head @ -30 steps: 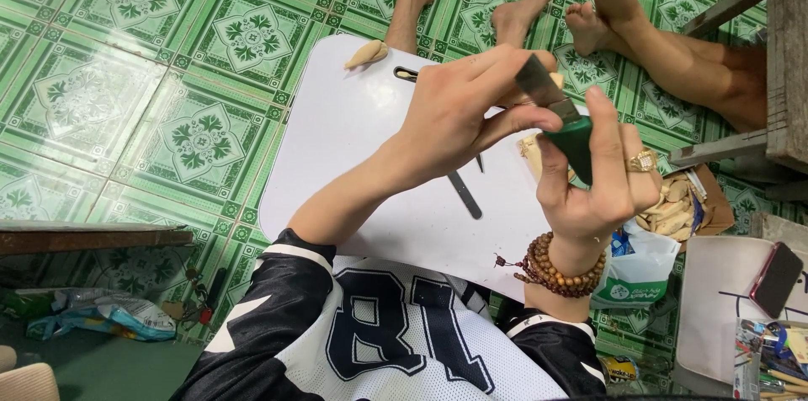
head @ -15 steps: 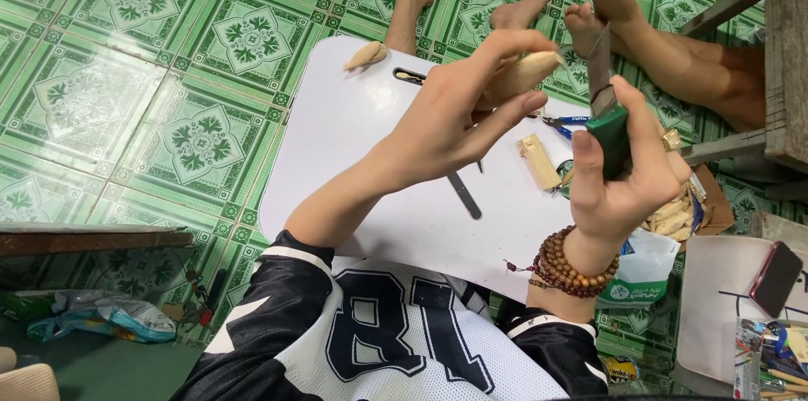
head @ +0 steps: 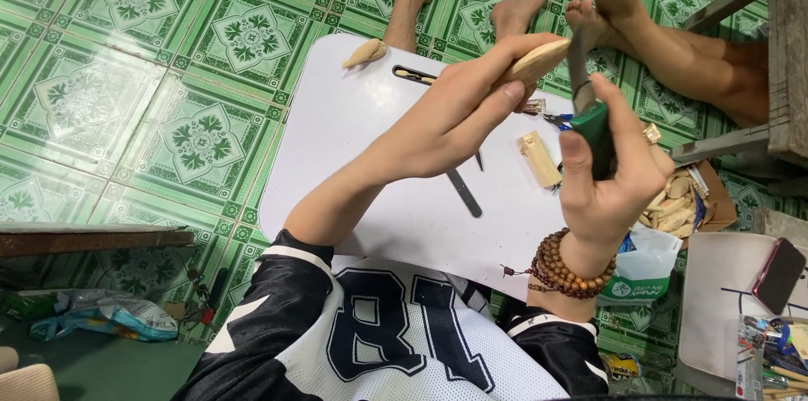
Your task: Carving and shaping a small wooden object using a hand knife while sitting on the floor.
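My left hand [head: 471, 106] grips a pale carved wooden piece [head: 539, 60] and holds it out over the white table [head: 362, 165]. My right hand [head: 610, 174], with a wooden bead bracelet [head: 562, 270] on the wrist, is shut on a tool with a green handle [head: 596, 136] whose metal blade [head: 577, 64] points up and meets the end of the wooden piece. On the table below lie a small wooden block [head: 539, 159], a dark file [head: 465, 192] and a second carved piece [head: 364, 53] at the far edge.
Another person's bare feet and legs [head: 623, 22] rest on the green patterned tile floor beyond the table. A cardboard box of wood pieces [head: 677, 203] sits at the right, with a bag [head: 644, 270], a phone [head: 778, 273] on a white tray and a wooden bench edge [head: 84, 237] at left.
Both hands have risen and shifted right; the wooden piece now points further right and the green-handled blade stands upright against its tip.
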